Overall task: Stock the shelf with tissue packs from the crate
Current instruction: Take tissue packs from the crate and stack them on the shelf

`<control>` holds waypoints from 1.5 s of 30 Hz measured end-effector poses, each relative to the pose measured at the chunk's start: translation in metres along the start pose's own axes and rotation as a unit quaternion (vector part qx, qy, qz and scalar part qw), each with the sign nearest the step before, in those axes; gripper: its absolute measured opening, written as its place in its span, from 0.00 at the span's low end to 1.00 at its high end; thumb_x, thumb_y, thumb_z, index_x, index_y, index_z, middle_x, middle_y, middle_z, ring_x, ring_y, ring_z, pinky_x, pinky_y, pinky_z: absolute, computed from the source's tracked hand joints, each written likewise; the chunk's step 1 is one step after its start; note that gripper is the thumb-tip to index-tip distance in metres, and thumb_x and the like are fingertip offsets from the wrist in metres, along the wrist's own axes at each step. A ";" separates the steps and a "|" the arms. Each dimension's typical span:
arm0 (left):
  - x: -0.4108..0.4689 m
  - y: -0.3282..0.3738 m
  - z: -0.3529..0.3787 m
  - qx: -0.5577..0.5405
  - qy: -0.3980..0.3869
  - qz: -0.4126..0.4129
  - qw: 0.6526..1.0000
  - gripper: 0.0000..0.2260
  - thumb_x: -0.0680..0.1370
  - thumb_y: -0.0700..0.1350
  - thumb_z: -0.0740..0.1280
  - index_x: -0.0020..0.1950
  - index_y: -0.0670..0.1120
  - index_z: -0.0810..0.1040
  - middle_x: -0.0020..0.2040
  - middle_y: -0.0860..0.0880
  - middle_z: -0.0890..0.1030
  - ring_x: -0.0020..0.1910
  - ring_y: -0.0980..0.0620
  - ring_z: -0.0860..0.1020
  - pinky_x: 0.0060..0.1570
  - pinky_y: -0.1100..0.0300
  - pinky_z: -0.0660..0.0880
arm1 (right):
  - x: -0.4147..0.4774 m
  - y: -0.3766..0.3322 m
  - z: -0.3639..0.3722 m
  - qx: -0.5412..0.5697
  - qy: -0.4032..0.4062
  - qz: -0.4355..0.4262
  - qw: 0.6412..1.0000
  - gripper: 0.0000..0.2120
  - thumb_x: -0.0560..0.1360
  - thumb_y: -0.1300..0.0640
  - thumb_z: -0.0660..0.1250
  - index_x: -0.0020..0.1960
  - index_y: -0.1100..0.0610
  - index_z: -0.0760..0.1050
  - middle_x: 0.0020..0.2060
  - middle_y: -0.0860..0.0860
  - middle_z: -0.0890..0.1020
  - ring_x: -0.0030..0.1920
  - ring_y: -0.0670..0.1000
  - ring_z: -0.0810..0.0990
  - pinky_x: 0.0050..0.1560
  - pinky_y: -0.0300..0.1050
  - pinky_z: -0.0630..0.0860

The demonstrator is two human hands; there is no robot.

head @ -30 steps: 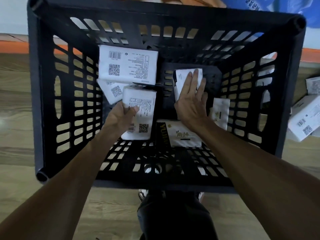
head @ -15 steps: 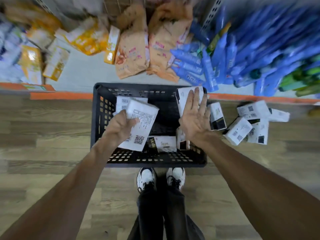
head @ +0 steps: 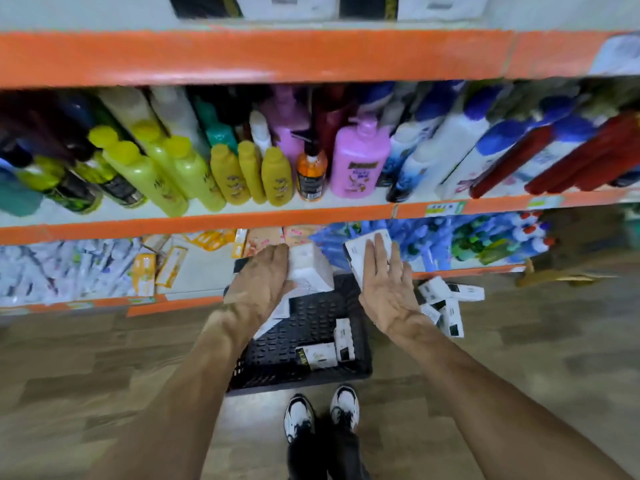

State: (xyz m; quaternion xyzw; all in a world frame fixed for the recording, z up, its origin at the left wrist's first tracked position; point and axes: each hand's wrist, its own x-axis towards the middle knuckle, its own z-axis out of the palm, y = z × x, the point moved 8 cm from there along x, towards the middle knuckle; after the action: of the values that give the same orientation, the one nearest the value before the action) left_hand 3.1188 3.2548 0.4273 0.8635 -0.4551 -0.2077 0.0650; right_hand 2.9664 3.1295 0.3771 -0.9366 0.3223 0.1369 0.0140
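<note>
My left hand (head: 261, 284) grips a white tissue pack (head: 310, 271) above the black crate (head: 311, 317) on the floor. My right hand (head: 388, 292) holds a second tissue pack (head: 360, 252), its fingers laid straight over the top and its thumb hidden beneath. Both packs are raised in front of the lowest shelf. Two more tissue packs (head: 320, 355) lie in the crate's near right corner.
Several tissue packs (head: 446, 301) lie on the wooden floor right of the crate. The middle shelf (head: 242, 218) is crowded with shampoo and soap bottles (head: 358, 161). An orange-edged upper shelf (head: 242, 53) runs above it. My shoes (head: 320, 415) stand just behind the crate.
Both hands have lifted their tissue packs up out of the crate. The view has risen from the crate's inside to the shelves.
</note>
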 end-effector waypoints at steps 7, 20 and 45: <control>-0.038 0.083 -0.121 0.161 0.114 0.112 0.974 0.34 0.52 0.54 0.83 0.53 0.40 0.81 0.44 0.46 0.83 0.42 0.49 0.83 0.41 0.63 0.79 | -0.051 0.029 -0.146 -0.010 0.094 0.008 0.996 0.36 0.72 0.64 0.62 0.77 0.67 0.51 0.76 0.64 0.53 0.72 0.71 0.59 0.62 0.65 0.71; -0.066 0.209 -0.284 0.178 0.263 0.199 0.927 0.25 0.62 0.41 0.79 0.56 0.44 0.75 0.50 0.47 0.79 0.49 0.47 0.79 0.49 0.58 0.77 | -0.098 0.115 -0.343 -0.085 0.167 0.049 0.981 0.40 0.75 0.56 0.64 0.77 0.66 0.45 0.77 0.63 0.47 0.75 0.70 0.51 0.66 0.65 0.65; 0.092 0.492 -0.320 0.193 0.336 0.202 0.900 0.22 0.60 0.35 0.77 0.51 0.43 0.75 0.47 0.45 0.79 0.48 0.44 0.78 0.53 0.54 0.75 | -0.033 0.444 -0.423 -0.091 0.175 0.065 0.978 0.36 0.73 0.59 0.65 0.77 0.65 0.55 0.77 0.62 0.56 0.73 0.67 0.60 0.62 0.62 0.71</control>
State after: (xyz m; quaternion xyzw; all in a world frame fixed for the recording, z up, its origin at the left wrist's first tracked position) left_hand 2.9250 2.8713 0.8382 0.7672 -0.6019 0.2039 0.0870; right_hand 2.7766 2.7494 0.8199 -0.9206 0.3658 0.0006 -0.1370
